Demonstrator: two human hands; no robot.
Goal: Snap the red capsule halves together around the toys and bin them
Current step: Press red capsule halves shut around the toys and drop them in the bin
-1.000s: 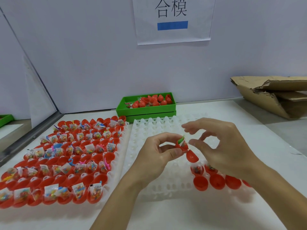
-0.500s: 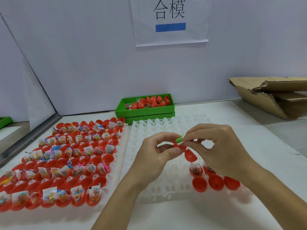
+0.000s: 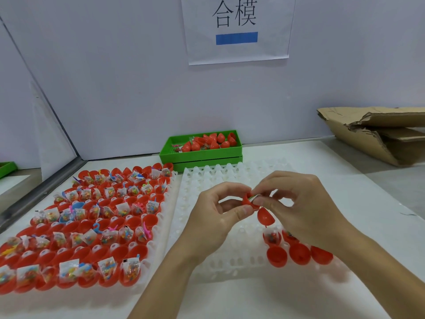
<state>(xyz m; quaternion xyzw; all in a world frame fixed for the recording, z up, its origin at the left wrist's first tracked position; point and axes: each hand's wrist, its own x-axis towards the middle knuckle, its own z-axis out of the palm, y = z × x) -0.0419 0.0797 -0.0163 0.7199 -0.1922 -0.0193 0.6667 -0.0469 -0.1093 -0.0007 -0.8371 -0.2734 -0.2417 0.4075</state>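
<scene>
White desk (image 3: 299, 157) carries a full tray of open red halves (image 3: 87, 226) and a green bin (image 3: 202, 155) behind. Above the near-empty white tray (image 3: 218, 249), the left hand (image 3: 216, 217) pinches the hinged capsule (image 3: 255, 207); the right hand (image 3: 305, 208) pinches its green toy (image 3: 252, 197). Likely light, thin, slippery plastic: grip the rims.

Red capsule halves (image 3: 265, 216), green bin (image 3: 202, 155).
</scene>
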